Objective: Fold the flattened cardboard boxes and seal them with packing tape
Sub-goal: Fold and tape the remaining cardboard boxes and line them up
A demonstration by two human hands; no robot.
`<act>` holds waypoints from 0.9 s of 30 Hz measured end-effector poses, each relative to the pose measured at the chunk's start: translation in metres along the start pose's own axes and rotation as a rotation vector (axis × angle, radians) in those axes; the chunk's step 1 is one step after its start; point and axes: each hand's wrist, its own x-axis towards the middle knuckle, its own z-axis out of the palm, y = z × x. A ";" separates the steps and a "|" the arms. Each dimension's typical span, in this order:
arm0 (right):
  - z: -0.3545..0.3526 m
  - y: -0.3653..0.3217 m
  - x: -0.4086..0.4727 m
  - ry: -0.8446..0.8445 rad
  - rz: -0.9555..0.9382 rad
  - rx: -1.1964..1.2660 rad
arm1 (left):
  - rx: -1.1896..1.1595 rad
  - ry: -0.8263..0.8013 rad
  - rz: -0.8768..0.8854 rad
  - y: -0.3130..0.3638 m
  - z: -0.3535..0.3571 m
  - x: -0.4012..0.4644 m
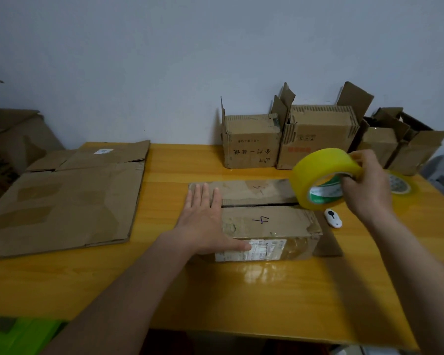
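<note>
Box [267,221] sits mid-table [241,290], flaps folded shut, centre seam untaped. Left hand [205,216] presses flat on its left end, fingers straight. Right hand [367,185] grips the yellow tape roll [323,178] above the box's right end. Step in hand: sealing. Next move calls for anchoring tape on the seam. Cutter [333,218] lies right; flat cardboard [62,201] left; folded boxes [292,139] far.

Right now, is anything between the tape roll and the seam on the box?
Nothing visible. The right hand holds the tape roll over the seam's right end; the left hand presses the flaps at the left end.
</note>
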 end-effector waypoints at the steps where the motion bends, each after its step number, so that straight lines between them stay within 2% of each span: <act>1: 0.001 0.001 0.000 0.004 -0.017 -0.013 | 0.000 0.005 -0.002 0.000 0.000 0.000; 6: -0.004 0.008 0.004 0.059 -0.106 -0.220 | -0.017 0.018 -0.011 0.001 -0.002 -0.003; 10: -0.009 0.024 0.009 0.031 -0.070 -0.425 | -0.021 0.026 -0.015 0.002 -0.003 -0.004; 22: 0.017 0.054 -0.012 -0.072 0.032 -0.348 | 0.014 0.023 0.004 -0.001 -0.001 0.001; 27: 0.016 0.055 -0.020 -0.251 0.062 -0.161 | 0.000 -0.022 0.109 -0.021 -0.008 0.007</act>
